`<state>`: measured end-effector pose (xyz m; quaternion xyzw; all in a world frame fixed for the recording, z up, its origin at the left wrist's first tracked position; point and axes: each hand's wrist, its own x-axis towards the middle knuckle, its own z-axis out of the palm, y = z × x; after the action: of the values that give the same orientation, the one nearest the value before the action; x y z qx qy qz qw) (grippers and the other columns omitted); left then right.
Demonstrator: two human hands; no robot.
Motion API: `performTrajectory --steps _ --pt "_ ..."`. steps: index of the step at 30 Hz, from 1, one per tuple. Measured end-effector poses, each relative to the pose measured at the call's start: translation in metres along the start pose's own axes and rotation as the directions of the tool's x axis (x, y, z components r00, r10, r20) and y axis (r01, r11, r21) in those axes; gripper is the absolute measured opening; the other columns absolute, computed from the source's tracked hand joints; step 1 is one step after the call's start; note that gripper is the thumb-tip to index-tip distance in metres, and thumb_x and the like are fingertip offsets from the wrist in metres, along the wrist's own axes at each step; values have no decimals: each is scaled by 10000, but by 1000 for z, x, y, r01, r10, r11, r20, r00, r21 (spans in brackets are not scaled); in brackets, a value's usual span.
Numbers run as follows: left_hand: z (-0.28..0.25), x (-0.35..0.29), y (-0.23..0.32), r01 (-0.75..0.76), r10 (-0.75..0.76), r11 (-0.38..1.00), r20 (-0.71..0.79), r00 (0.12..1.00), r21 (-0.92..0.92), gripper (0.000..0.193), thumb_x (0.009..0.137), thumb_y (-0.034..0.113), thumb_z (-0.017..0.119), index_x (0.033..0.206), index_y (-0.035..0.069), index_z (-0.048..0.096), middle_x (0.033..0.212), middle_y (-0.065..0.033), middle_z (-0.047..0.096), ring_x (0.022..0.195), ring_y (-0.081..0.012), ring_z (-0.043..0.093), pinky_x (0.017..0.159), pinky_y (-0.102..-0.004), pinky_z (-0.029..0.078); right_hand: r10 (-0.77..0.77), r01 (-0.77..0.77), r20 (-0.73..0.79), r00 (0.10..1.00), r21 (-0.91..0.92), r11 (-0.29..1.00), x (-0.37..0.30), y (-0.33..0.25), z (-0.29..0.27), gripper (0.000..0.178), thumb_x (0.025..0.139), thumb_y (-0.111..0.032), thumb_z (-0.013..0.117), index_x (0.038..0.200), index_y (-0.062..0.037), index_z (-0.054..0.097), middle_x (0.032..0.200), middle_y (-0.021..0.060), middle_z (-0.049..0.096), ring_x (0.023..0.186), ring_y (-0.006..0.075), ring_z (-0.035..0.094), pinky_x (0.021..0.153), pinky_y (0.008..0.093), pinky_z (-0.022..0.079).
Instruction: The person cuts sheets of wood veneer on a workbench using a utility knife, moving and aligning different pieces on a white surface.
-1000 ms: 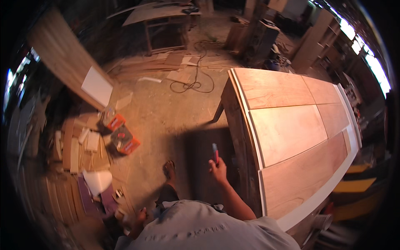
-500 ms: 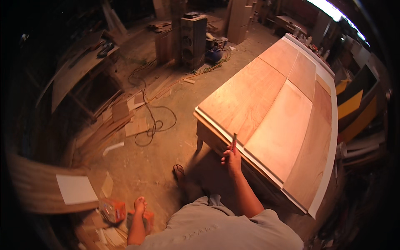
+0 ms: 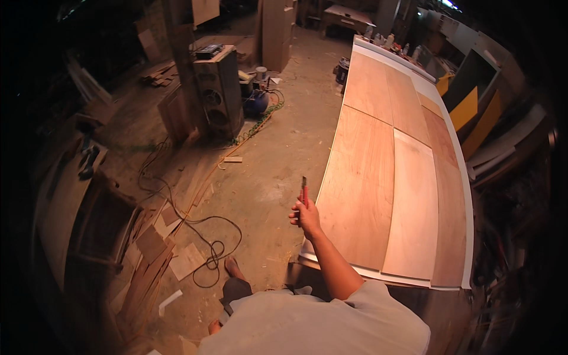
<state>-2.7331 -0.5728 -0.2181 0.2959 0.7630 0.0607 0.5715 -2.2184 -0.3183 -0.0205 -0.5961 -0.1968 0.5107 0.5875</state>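
My right hand (image 3: 305, 218) is shut on a slim red utility knife (image 3: 304, 190), its blade pointing up and away from me. The hand hovers just off the near left edge of a long worktable (image 3: 467, 236) covered with large plywood veneer sheets (image 3: 367, 183) in light and reddish tones. A white board shows as a rim under the sheets. My forearm reaches up from my grey shirt at the bottom. My left hand is out of the picture.
A tall speaker cabinet (image 3: 218, 89) and a blue compressor (image 3: 257, 104) stand on the concrete floor to the left. A black cable (image 3: 204, 236) loops near wood offcuts (image 3: 155, 254). Bottles (image 3: 387, 40) sit at the table's far end. My foot (image 3: 232, 269) is below.
The view has swung so the table now runs along the right side. My right hand still grips the knife and has stayed by the table's left edge.
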Motion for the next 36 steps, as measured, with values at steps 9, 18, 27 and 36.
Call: performTrajectory --steps 9,18,27,36 --pt "-152 216 289 -125 109 977 97 989 175 134 938 171 527 929 69 613 791 -69 604 610 -194 594 509 -349 452 144 -104 -263 954 157 982 100 18 75 307 1013 -225 509 1261 -48 479 948 92 588 653 195 664 492 322 571" --pt "-189 403 734 -406 406 913 14 914 43 226 981 318 574 1026 101 621 783 -3 580 603 -145 564 507 -292 434 159 -1 -556 816 275 962 242 -3 73 279 1008 -236 496 1188 -26 467 857 100 590 587 185 648 450 311 550" --pt "35 436 896 -404 234 836 425 874 371 336 991 398 553 1131 101 624 882 -63 649 790 -223 656 658 -384 516 -23 202 -657 753 198 959 474 -173 4 305 1009 -285 450 1214 -59 463 839 85 595 552 148 610 411 273 501" --pt "188 516 1118 -614 75 392 641 764 685 375 975 346 599 1115 -1 627 918 -135 673 813 -250 646 736 -411 527 13 385 -908 419 190 903 586 -266 -97 332 1030 -236 433 1303 -47 428 1025 121 632 617 145 623 438 276 506"
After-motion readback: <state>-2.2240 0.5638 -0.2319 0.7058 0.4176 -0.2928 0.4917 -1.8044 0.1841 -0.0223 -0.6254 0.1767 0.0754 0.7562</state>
